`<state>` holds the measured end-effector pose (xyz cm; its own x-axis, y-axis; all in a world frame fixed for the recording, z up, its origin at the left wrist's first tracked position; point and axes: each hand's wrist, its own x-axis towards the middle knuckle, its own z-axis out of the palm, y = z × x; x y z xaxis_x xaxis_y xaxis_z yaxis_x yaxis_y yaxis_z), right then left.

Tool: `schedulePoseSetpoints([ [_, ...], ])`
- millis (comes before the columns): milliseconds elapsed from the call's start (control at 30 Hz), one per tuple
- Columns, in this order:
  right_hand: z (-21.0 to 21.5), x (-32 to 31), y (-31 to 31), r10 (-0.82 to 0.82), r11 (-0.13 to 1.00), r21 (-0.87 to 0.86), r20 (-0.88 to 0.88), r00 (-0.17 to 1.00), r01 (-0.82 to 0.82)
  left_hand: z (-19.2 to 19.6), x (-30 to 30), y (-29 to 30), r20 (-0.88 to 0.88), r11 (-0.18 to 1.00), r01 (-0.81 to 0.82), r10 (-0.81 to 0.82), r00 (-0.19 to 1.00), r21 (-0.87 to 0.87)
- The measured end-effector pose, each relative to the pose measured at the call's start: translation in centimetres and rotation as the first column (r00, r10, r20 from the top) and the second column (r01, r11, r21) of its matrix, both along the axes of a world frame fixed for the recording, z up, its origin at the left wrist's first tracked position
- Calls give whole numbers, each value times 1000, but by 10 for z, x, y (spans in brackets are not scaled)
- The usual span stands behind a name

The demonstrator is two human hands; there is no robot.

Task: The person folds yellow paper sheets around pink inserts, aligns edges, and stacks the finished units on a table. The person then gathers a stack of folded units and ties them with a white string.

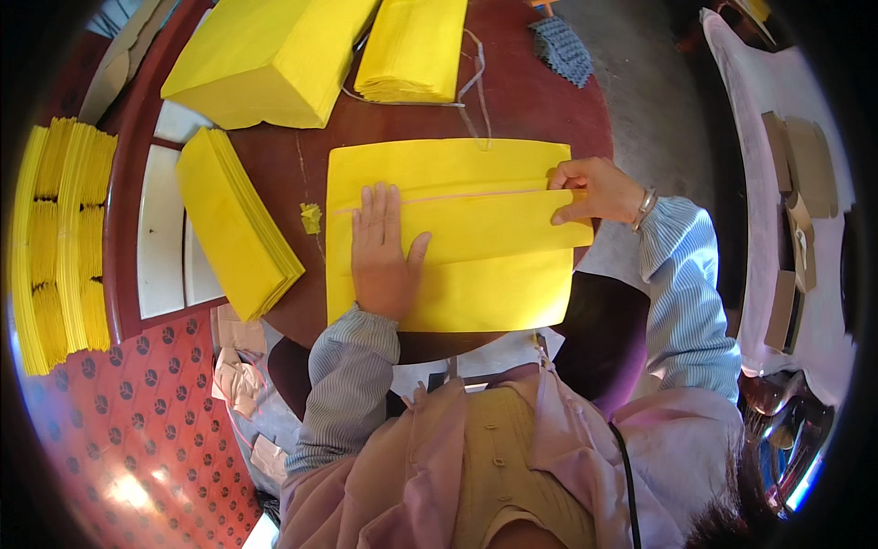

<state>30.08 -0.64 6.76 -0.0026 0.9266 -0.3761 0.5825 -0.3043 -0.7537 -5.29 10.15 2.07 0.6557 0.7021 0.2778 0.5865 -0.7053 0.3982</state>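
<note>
A large yellow paper sheet (512, 302) lies in front of me on the dark red round table (540, 110). Across it runs a folded yellow paper strip (494, 224), with a thin pinkish line along its far edge. My left hand (382, 252) rests flat on the paper's left part, fingers stretched away from me. At the right end, my right hand (594, 190) pinches the edge of the folded paper between thumb and fingers. A metal bracelet circles that wrist.
Left of the sheet is a stack of folded yellow paper (238, 224). Beyond lie a big yellow paper block (265, 69), another yellow stack (412, 50) with a cord, and a grey-blue knitted cloth (561, 50). More yellow bundles (64, 247) stand far left. A yellow scrap (311, 218) sits nearby.
</note>
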Motion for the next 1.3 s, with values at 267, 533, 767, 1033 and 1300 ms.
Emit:
schedulePoseSetpoints([
  [267, -34, -28, -53, -456, 829, 278, -167, 874, 485, 3, -1, 2, -107, 1000, 21, -19, 994, 22],
  [533, -50, -77, -51, -684, 605, 640, 113, 720, 474, 2, -2, 2, -143, 999, 12, -5, 990, 48],
  [767, -61, -84, -52, -721, 533, 743, 148, 677, 404, 3, -2, 1, -130, 997, 14, -5, 992, 74],
  [1033, -58, -89, -51, -765, 527, 694, 135, 629, 492, 6, 2, -1, -97, 995, 6, 4, 995, 102],
  [1300, -54, -90, -48, -752, 534, 738, 192, 630, 413, -8, 2, -1, -37, 985, -20, 27, 999, 170],
])
